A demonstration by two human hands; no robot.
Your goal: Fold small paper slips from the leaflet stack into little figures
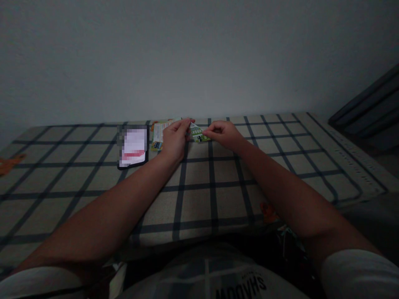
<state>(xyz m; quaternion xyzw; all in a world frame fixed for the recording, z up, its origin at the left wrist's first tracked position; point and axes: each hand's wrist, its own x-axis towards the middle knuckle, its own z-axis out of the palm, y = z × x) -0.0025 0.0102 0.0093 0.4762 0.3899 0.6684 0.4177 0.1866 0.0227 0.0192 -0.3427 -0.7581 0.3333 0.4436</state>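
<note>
Both my hands reach to the far edge of a checked table cover (218, 195), close to the wall. My left hand (175, 137) and my right hand (223, 133) each pinch one end of a small green and white printed packet (198, 133) held between them just above the cloth. Fingers of both hands are closed on it. A printed card or leaflet with orange and blue marks (157, 135) lies flat under and left of my left hand.
A dark-cased phone (133, 146) with a lit screen lies left of the card. An orange print shows at the cloth's left edge (9, 162). The wall rises right behind the table; dark furniture (368, 112) stands at the right.
</note>
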